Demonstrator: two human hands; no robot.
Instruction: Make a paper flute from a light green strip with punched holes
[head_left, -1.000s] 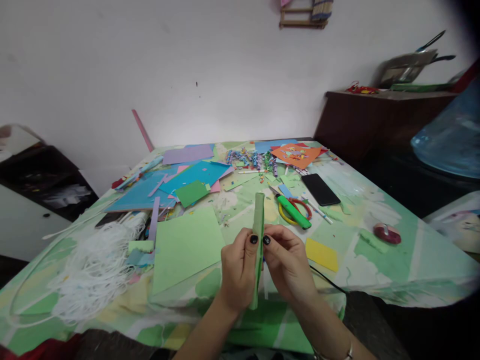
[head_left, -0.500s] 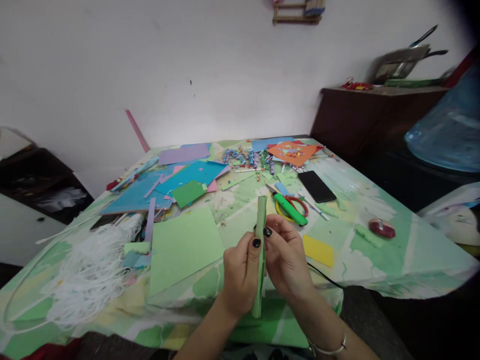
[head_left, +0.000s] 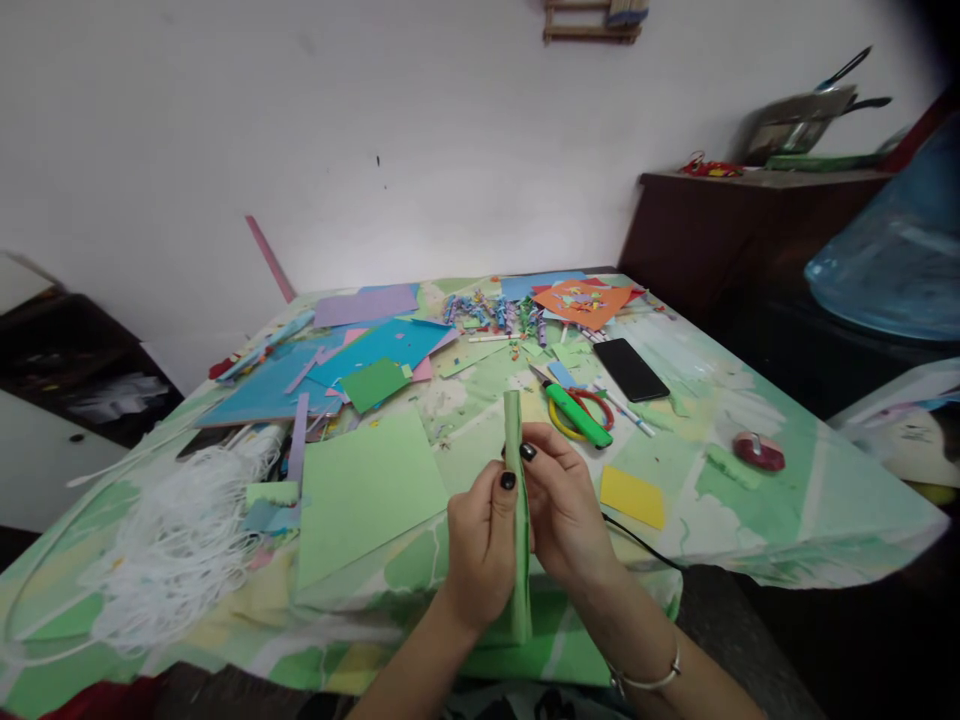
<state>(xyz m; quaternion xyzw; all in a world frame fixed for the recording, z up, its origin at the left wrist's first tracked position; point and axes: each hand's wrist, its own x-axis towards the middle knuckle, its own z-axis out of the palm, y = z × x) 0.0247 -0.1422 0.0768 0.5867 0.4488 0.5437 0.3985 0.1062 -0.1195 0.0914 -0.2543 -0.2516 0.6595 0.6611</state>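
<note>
A narrow folded strip of light green paper (head_left: 520, 590) stands nearly upright over the table's front edge. My left hand (head_left: 480, 540) pinches it from the left, thumb on its face. From the right, the thumb and fingers of my right hand (head_left: 564, 505) grip the same strip near its upper half. Beyond the hands lie a green-handled cutter (head_left: 577, 412) and scissors (head_left: 600, 402) with red and yellow handles. A light green sheet (head_left: 367, 490) rests left of the hands, and a yellow paper piece (head_left: 632, 496) is to their right.
White string (head_left: 172, 550) is heaped at the left. Coloured sheets (head_left: 382, 350) and curled paper bits (head_left: 499, 312) cover the back. A black phone (head_left: 631, 370) and a red mouse (head_left: 758, 451) lie at the right.
The green strip's top has tipped slightly left and its lower end has shifted right. Both hands keep hold of it, and the view has moved slightly.
</note>
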